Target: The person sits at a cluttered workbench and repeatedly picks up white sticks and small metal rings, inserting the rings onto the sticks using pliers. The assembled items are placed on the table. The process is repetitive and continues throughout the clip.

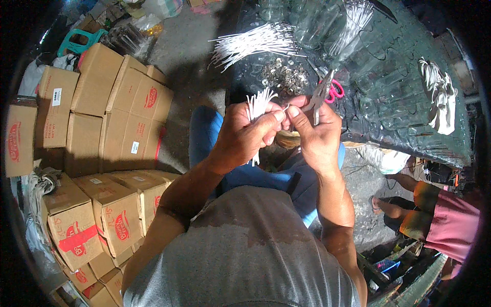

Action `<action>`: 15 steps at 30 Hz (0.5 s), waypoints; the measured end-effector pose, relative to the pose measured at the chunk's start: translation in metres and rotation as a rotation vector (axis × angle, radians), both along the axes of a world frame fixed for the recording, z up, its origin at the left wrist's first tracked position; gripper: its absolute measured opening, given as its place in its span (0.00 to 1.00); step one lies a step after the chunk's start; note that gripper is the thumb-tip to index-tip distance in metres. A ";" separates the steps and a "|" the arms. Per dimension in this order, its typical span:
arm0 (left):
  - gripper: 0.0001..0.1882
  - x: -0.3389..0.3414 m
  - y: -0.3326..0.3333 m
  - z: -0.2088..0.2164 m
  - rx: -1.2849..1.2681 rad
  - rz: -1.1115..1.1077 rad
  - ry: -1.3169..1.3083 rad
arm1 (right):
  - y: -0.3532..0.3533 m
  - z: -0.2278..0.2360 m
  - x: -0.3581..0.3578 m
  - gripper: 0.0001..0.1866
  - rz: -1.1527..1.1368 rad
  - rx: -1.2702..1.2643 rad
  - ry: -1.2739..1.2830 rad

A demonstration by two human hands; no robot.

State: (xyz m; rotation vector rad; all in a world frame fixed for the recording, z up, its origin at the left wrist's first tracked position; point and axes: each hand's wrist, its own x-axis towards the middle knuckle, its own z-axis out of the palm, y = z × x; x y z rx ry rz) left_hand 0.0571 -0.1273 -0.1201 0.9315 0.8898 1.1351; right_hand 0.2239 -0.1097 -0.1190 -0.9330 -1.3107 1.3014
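Observation:
My left hand (238,134) is closed around a bundle of thin white candle wicks (260,103), whose ends stick out above and below the fist. Its thumb and forefinger meet the fingertips of my right hand (321,137) at the end of a single strand. Metal pliers (322,94) rest in my right hand, jaws pointing up and away. Just beyond the hands lies a heap of small round metal wick tabs (284,77) on the dark table (248,77). Any tab between my fingertips is too small to make out.
A loose pile of white wicks (255,43) lies behind the tabs, with another bunch (355,23) farther right. Pink-handled scissors (335,92) sit beside the pliers. Clear glass jars (388,105) and white gloves (439,97) occupy the right. Cardboard boxes (135,110) are stacked left; a person (452,222) is at right.

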 end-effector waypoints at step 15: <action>0.08 -0.001 0.003 -0.005 -0.025 0.035 -0.020 | 0.004 -0.006 -0.001 0.07 -0.137 0.390 -0.388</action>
